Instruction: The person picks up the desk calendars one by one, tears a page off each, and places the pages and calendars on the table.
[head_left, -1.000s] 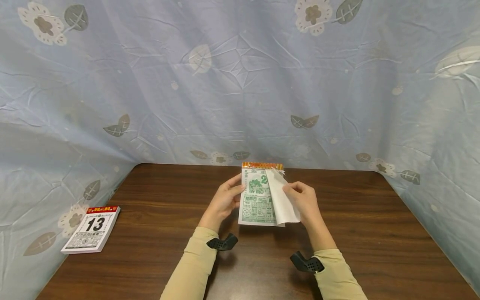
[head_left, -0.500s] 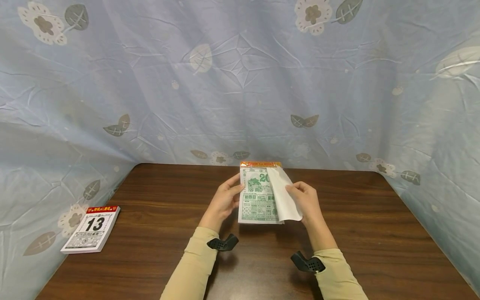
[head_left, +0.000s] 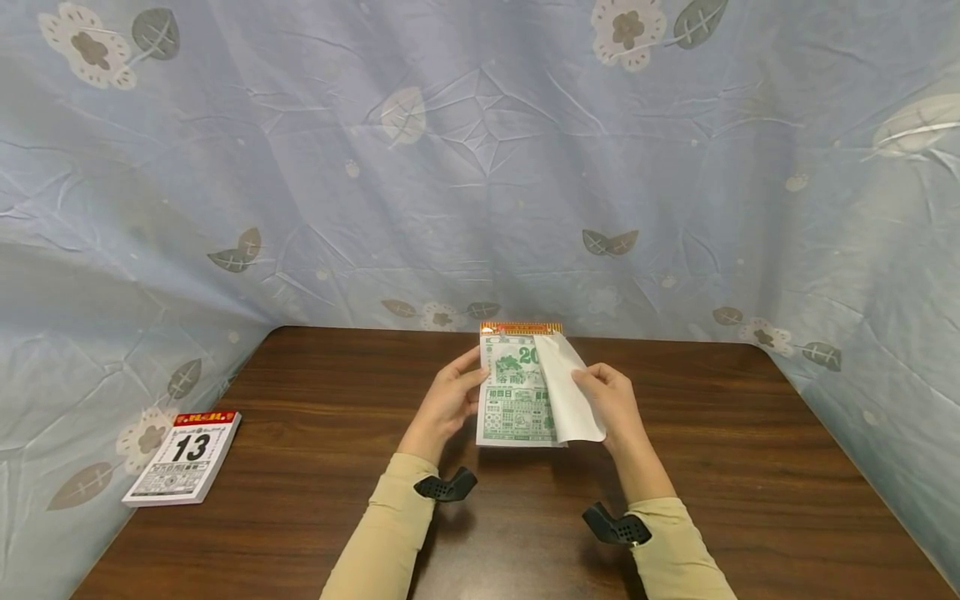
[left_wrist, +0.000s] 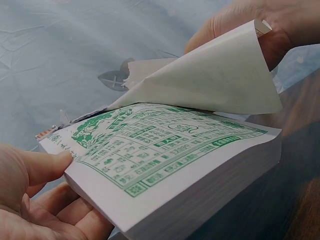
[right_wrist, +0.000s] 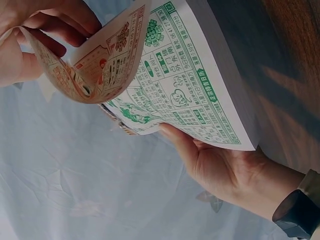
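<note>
A: Fingers (right_wrist: pixel 47 22) of my right hand (head_left: pixel 611 400) pinch the loose top sheet (head_left: pixel 566 396) of the tear-off calendar pad (head_left: pixel 517 400), curling it up and over to the right. My left hand (head_left: pixel 446 404) grips the pad's left edge, thumb on the green-printed face, other fingers curled underneath.

B: Where does the pad sit?

A: Mid tabletop (head_left: pixel 337 467), toward the far edge, tilted up in my left hand with its near end low. From the left wrist view the sheet looks joined only near the top binding, with a ragged bit showing there.

B: Risks?

A: My judgement: a sideways pull could tear the sheet crookedly and leave a strip under the binding. A slack left grip could let the pad slide or lift with the sheet. The paper looks thin, so the pinch may crumple it.

B: Change against the earlier head frames?

A: A second ago the sheet covered more of the page, only a "2" showing; now "20" is readable, so it has peeled further right. Hands have hardly shifted. The second calendar (head_left: pixel 183 458), showing 13, lies unmoved at the left edge
</note>
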